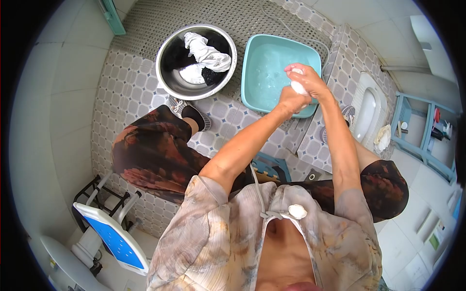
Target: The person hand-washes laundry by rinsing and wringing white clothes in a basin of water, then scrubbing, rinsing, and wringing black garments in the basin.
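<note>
Above the right side of a turquoise basin (pixel 264 72) holding water, my two hands are close together around a wet white cloth (pixel 298 83). My left hand (pixel 293 99) is the lower one in the view, its fingers wrapped round the cloth's lower end. Just above it, my right hand (pixel 309 80) closes on the cloth's upper part, with fingertips pointing left. To the left of the basin stands a round metal bowl (pixel 164 77) with white cloth (pixel 206 52) and black cloth (pixel 212 76) inside.
A squat toilet (pixel 368 109) is set in the tiled step at right, beside a blue-green shelf (pixel 412 114) with small items. A blue and white chair (pixel 114 237) stands at lower left. A hose (pixel 286 24) runs behind the basin over a grey perforated mat (pixel 228 17).
</note>
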Motion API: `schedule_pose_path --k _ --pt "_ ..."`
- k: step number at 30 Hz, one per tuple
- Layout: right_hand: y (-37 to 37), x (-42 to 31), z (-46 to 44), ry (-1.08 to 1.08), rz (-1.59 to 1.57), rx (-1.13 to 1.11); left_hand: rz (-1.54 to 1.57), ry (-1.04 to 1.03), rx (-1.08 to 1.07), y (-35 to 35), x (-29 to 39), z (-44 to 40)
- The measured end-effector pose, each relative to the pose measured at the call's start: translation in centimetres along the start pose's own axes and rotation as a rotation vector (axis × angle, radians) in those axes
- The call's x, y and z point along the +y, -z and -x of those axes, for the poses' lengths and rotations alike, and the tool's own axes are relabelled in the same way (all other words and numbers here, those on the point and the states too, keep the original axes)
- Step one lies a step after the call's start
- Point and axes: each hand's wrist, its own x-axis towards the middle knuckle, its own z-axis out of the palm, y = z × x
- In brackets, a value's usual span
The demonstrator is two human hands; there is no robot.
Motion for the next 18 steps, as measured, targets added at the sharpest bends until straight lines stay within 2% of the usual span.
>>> schedule_pose_path --k 4,5,7,8,9,10,12,13,16,17,18 --pt "-2.1 2.2 -1.7 0.114 0.357 0.351 -0.394 -0.252 0.313 0.2 -1.6 -0.9" --pt "-2.8 2.2 -1.7 0.011 0.386 0.424 -0.457 -0.239 0.333 0.3 -1.7 -0.7" --pt "-3.5 3.0 -2.0 0.017 0.410 0.553 -0.581 -0.212 0.377 0.5 -1.3 0.4" --pt "-3.8 3.5 -2.2 0.018 0.421 0.615 -0.620 -0.296 0.394 0.5 -1.7 0.2" --pt "-3.5 3.8 -2.2 0.018 0.419 0.616 -0.659 -0.376 0.410 0.7 -1.9 0.3" --pt "-3.0 4.1 -1.9 0.028 0.204 0.531 -0.700 -0.453 0.422 0.8 -2.2 0.3" --pt "-1.0 4.0 -0.9 0.052 -0.215 0.357 -0.723 -0.365 0.234 0.9 -0.4 0.2" --pt "0.0 2.6 0.5 0.020 -0.308 0.207 -0.729 -0.323 0.137 1.0 0.6 0.1" --pt "1.2 -1.0 4.1 0.056 -0.421 0.064 -0.604 -0.528 -0.040 1.0 1.3 -1.1" --pt "1.9 -1.3 4.5 0.138 -0.385 0.025 -0.543 -0.421 -0.139 1.0 2.2 -0.9" --pt "2.2 -2.0 4.7 0.167 -0.345 0.050 -0.483 -0.369 -0.139 0.6 4.2 0.3"
